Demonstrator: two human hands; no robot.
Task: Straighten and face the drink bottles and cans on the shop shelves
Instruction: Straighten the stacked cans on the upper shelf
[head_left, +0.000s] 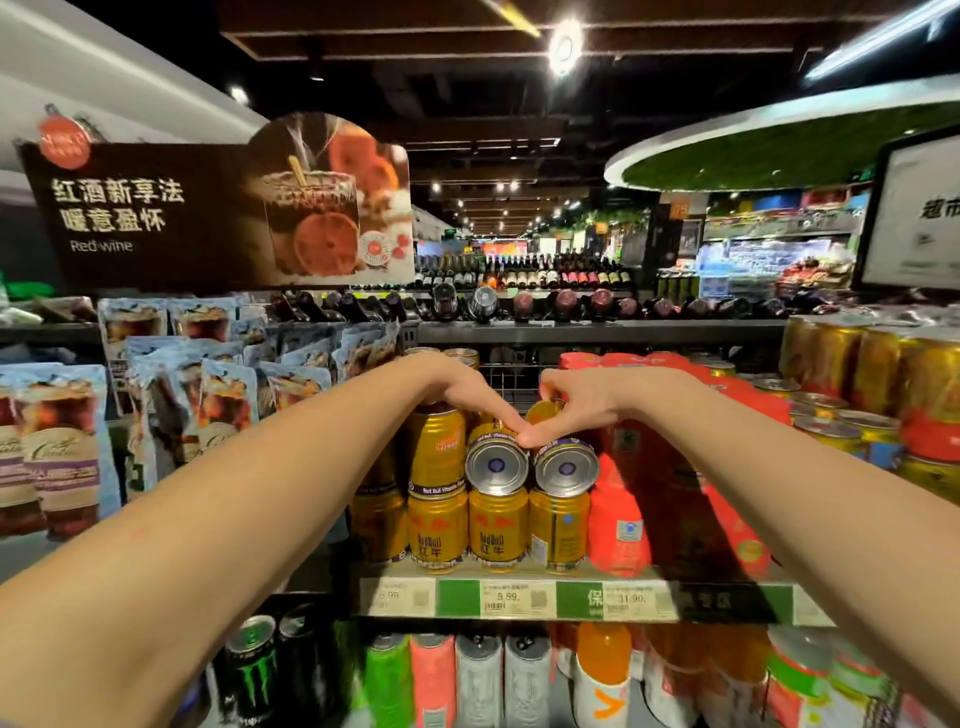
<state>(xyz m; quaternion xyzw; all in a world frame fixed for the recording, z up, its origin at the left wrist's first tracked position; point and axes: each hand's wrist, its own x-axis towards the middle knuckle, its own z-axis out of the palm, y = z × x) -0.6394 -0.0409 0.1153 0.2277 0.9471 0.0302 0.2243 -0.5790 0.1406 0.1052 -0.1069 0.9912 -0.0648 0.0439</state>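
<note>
A shop shelf (571, 584) is filling the middle of the head view, its front edge carrying price tags (506, 598) at about 6 o'clock from the hands. Above it, at 10 o'clock, a large dark red-wine sign (156, 218) is standing over the display, and rows of wine bottles (545, 304) are lying along the top ledge at 12 o'clock. Blue snack pouches (62, 441) are hanging at 9 o'clock. Red multipacks (675, 467) are sitting at 3 o'clock of the gold cans, with more gold cans in shrink-wrap (883, 374) further out at 2 o'clock. On the lower shelf at 6 o'clock, tall drink cans (431, 680) and an orange-capped bottle (602, 670) are standing upright, with a black-and-green can (249, 670) at 7 o'clock.

The gold Red Bull cans (493, 530) are standing upright in a row on the shelf, labels facing out. On top of them two tipped cans (496, 465) are lying on their sides, silver bases facing the camera, touching each other side by side.

The left hand (462, 389) is reaching in from 8 o'clock, fingers straight and angled down, fingertips pressing on the left tipped can. The right hand (576, 405) is reaching in from 4 o'clock, fingers curling down onto the right tipped can (566, 467); whether it is gripping or only pressing, I cannot tell. The fingertips of both hands are meeting just above the gap between the two tipped cans.
</note>
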